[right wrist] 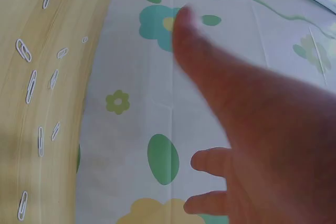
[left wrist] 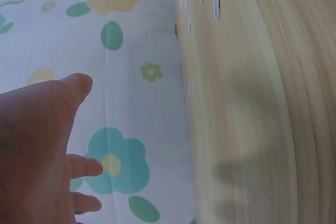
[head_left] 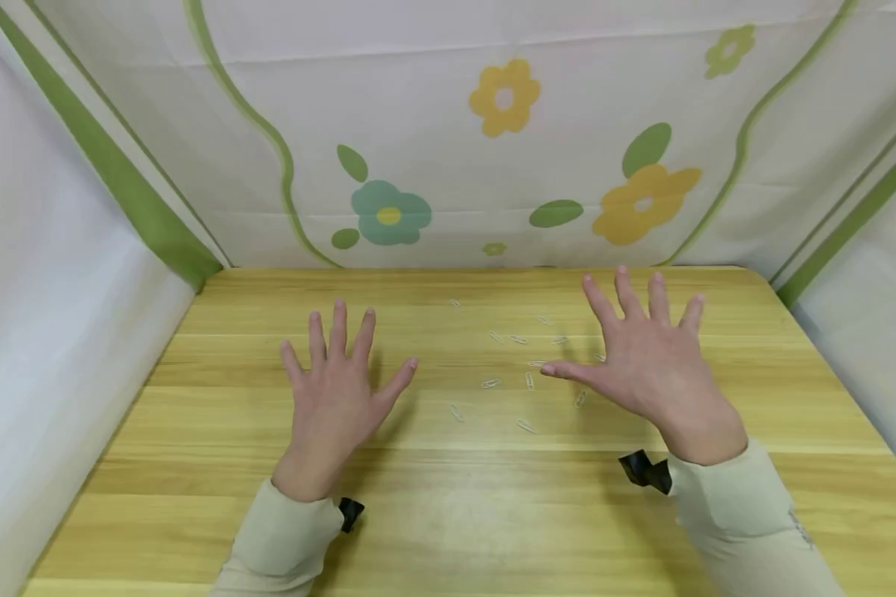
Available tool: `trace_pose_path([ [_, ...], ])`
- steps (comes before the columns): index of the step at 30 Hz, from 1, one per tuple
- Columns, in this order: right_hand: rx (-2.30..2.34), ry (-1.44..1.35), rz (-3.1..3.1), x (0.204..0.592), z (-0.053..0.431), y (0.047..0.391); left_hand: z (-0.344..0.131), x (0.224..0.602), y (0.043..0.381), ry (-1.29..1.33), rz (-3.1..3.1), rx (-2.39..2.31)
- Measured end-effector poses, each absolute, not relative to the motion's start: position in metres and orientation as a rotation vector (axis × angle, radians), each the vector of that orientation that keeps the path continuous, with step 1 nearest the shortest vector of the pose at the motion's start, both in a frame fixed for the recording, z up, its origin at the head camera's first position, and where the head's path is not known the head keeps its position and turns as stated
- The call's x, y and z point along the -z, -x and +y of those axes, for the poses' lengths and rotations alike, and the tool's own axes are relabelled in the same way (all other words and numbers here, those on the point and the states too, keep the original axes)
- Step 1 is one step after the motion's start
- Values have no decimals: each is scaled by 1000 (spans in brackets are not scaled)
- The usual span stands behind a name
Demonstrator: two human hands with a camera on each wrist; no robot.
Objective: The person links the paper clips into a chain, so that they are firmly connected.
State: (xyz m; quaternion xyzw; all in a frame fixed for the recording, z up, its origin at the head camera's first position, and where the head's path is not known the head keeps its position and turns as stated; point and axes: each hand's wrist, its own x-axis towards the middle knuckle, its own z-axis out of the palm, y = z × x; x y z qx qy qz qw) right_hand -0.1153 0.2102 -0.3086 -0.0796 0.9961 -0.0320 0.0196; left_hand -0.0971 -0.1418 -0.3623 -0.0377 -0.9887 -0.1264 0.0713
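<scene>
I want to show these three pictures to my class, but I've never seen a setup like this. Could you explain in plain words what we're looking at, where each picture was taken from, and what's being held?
There is no machine here, only a person's bare hands. The widest picture comes from a camera worn on the head, looking forward and down. It shows the left hand and right hand, fingers spread, over a wooden table. The other two come from a camera on each wrist. They look turned sideways: the table fills the right side of the left wrist's picture and the left side of the right wrist's. Scattered on it lie pale paper clips; beyond it is a white cloth printed with flowers. Neither hand holds anything.
</scene>
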Motion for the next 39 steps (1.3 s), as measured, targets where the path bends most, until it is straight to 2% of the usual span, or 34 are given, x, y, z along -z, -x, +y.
trace_pose_path([
  [8, 369, 541, 3084, 326, 217, 103, -119, 372, 93, 560, -2961, 650],
  [11, 478, 593, 3029, 340, 211, 104, -107, 378, 91, 627, -2930, 751],
  [21, 731, 807, 2841, 380, 190, 102, -91, 394, 92, 567, -3038, 983],
  [34, 865, 611, 2699, 399, 181, 98, -84, 404, 94, 537, -3031, 1117],
  [39, 877, 618, 2694, 399, 181, 99, -84, 405, 96, 501, -3039, 1122],
])
